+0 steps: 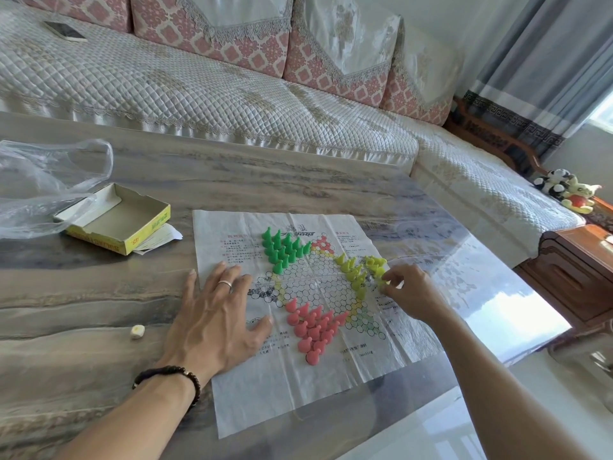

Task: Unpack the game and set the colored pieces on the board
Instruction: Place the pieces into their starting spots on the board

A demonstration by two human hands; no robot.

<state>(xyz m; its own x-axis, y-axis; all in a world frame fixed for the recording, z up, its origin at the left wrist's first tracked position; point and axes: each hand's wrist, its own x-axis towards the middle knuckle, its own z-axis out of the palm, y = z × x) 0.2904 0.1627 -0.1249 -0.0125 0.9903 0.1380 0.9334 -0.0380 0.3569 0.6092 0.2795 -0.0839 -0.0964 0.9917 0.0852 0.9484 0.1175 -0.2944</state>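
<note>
A creased paper game board (298,370) lies flat on the table, printed with a star of hexagon cells. Several green pieces (282,249) stand in its far-left point. Pink pieces (311,328) fill the near point. Yellow pieces (356,272) stand at the right point, with a few more loose ones just beyond it. My left hand (215,313) presses flat on the board's left edge, fingers spread. My right hand (406,292) pinches a yellow piece (384,283) at the board's right side.
An open yellow cardboard box (117,220) sits far left on the table (83,303), over some white paper, with a clear plastic bag (43,180) beside it. A small die (137,331) lies left of my left hand. A sofa runs behind the table.
</note>
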